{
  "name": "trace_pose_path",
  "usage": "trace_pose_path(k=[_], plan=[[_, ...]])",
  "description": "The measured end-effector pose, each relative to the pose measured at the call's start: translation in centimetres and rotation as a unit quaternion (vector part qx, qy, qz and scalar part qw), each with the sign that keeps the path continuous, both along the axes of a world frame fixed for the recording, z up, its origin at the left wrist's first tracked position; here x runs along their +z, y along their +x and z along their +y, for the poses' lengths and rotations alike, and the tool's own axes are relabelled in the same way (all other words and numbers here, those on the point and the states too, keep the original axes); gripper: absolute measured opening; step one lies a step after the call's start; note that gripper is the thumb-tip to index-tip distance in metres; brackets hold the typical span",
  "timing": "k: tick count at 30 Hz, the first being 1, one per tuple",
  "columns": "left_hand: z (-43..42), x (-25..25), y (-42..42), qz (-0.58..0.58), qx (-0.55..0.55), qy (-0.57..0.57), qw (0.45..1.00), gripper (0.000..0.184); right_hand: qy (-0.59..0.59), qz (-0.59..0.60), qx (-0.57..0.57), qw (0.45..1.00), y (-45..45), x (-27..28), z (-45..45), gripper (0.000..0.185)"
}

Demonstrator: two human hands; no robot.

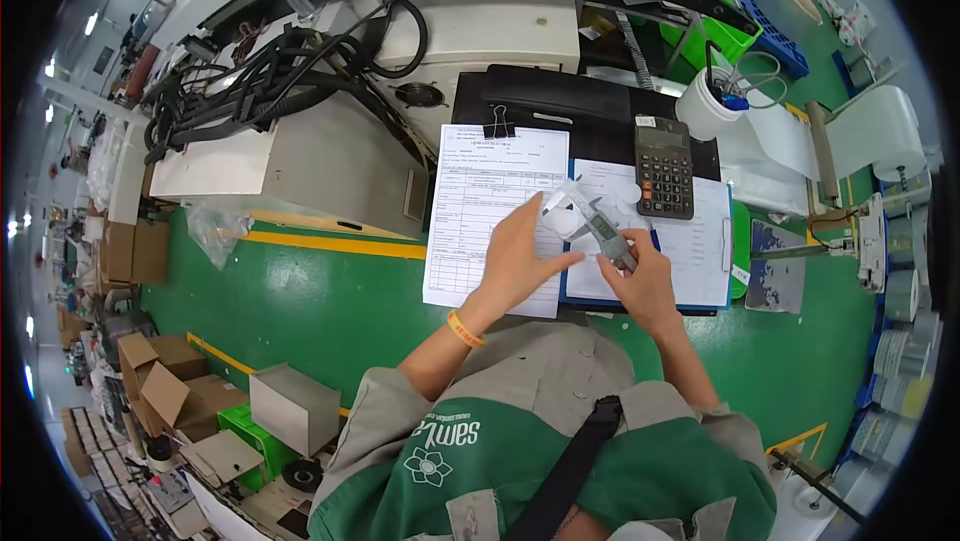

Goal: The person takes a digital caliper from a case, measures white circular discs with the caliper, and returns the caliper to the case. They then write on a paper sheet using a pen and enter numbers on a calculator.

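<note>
Right hand: the right hand [640, 276] is closed around the body of a digital caliper [606, 229], thumb and fingers near its lower end, seemingly so the display stays uncovered and facing up.
Left hand: the left hand [514, 256] has its fingers stretched and thumb spread wide beside the caliper's measuring end; whether its fingertips grip anything cannot be told.
White piece: a small white piece [567, 222] lies between the left fingers and the caliper, probably there to meet the measuring end; actual contact is unclear.
Printed form: the form [478, 231] lies partly under the left hand, face up, apparently for easy reading.
Binder clip: the clip [499, 129] bites the form's top edge, likely to stop it sliding.
Second sheet: this sheet [692, 266] rests beneath the right hand on a blue backing [600, 302], presumably for firmness.
Calculator: the calculator [663, 167] overlaps that sheet's top, keys upward, plausibly within reach.
</note>
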State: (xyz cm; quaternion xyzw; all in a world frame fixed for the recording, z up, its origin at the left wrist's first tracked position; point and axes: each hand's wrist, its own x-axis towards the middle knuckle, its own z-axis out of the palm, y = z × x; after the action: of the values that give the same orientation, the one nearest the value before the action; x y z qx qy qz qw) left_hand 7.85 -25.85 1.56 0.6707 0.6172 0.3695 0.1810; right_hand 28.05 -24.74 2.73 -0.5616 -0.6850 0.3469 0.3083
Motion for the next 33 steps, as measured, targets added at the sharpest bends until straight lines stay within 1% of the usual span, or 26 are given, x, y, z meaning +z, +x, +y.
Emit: trace_pose_path(k=[3, 6, 7, 10, 11, 12, 14, 15, 16, 17, 18, 19, 20, 22, 23, 24, 26, 29, 30, 32, 33], plan=[[1.7, 1.4, 0.0, 0.020, -0.025, -0.066, 0.997, 0.057, 0.004, -0.001, 0.035, 0.999, -0.4, 2.0, 0.2, 0.043], [2.8, 0.4, -0.5, 0.056, -0.039, -0.004, 0.998, 0.052, -0.015, -0.008, 0.045, 0.999, -0.4, 2.4, 1.3, 0.046], [3.3, 0.2, -0.7, 0.064, -0.032, 0.048, 0.996, 0.036, -0.020, -0.017, 0.045, 0.999, -0.3, 1.9, 1.9, 0.045], [5.1, 0.6, -1.6, 0.117, -0.068, 0.008, 0.991, 0.032, -0.055, -0.030, 0.025, 0.998, -0.5, 2.6, 3.9, 0.044], [6.4, 0.8, -2.7, 0.038, -0.115, 0.023, 0.992, 0.031, -0.060, -0.035, 0.020, 0.997, -0.2, 2.5, 4.6, 0.044], [8.3, 1.6, -4.0, -0.034, -0.156, -0.073, 0.984, 0.041, -0.045, -0.033, 0.030, 0.998, 0.1, 2.4, 5.4, 0.045], [12.5, 2.0, -5.7, 0.010, -0.144, 0.030, 0.989, 0.052, -0.019, -0.031, 0.050, 0.998, 0.5, 2.3, 6.7, 0.047], [15.0, 2.9, -6.2, 0.066, -0.156, 0.013, 0.985, 0.056, -0.036, -0.045, 0.057, 0.997, 0.7, 2.2, 7.6, 0.050], [17.4, 3.6, -6.7, 0.122, -0.166, -0.004, 0.979, 0.062, -0.036, -0.035, 0.065, 0.997, 0.8, 1.8, 8.3, 0.051], [19.7, 3.6, -6.9, 0.170, -0.206, -0.018, 0.964, 0.069, -0.046, -0.052, 0.076, 0.995, 0.7, 2.1, 9.0, 0.052], [21.9, 3.0, -7.1, 0.218, -0.244, -0.031, 0.944, 0.077, -0.055, -0.070, 0.087, 0.992, 0.6, 2.5, 9.7, 0.053], [24.3, 1.5, -7.1, 0.276, -0.286, -0.071, 0.915, 0.093, -0.061, -0.073, 0.106, 0.990, 0.6, 2.7, 10.4, 0.056], [26.1, 0.8, -6.8, 0.328, -0.304, -0.122, 0.886, 0.107, -0.065, -0.072, 0.119, 0.988, 0.5, 2.6, 11.1, 0.056], [28.6, -0.2, -6.6, 0.401, -0.319, -0.151, 0.845, 0.114, -0.079, -0.066, 0.141, 0.985, 0.4, 1.8, 12.3, 0.057], [30.5, -0.6, -6.4, 0.390, -0.342, -0.213, 0.828, 0.114, -0.082, -0.076, 0.159, 0.981, 0.1, 2.1, 13.0, 0.057], [30.8, 0.6, -6.3, 0.358, -0.330, -0.267, 0.832, 0.111, -0.075, -0.077, 0.161, 0.981, -0.2, 2.3, 13.6, 0.054], [32.9, 1.1, -7.0, 0.273, -0.371, -0.333, 0.823, 0.109, -0.040, -0.062, 0.172, 0.982, -0.7, 1.2, 15.4, 0.050], [34.9, 0.4, -8.6, 0.111, -0.382, -0.405, 0.824, 0.108, -0.026, -0.097, 0.160, 0.982, -2.7, 1.0, 18.4, 0.042], [35.4, 0.5, -8.8, 0.099, -0.384, -0.422, 0.815, 0.108, -0.016, -0.087, 0.154, 0.984, -3.6, 0.6, 19.4, 0.037], [35.7, 1.0, -9.2, 0.073, -0.387, -0.457, 0.798, 0.108, 0.058, -0.101, 0.153, 0.981, -5.3, -1.5, 21.8, 0.040], [35.7, 1.4, -9.3, 0.083, -0.379, -0.467, 0.794, 0.107, 0.046, -0.125, 0.160, 0.978, -6.2, -1.5, 22.6, 0.040]])
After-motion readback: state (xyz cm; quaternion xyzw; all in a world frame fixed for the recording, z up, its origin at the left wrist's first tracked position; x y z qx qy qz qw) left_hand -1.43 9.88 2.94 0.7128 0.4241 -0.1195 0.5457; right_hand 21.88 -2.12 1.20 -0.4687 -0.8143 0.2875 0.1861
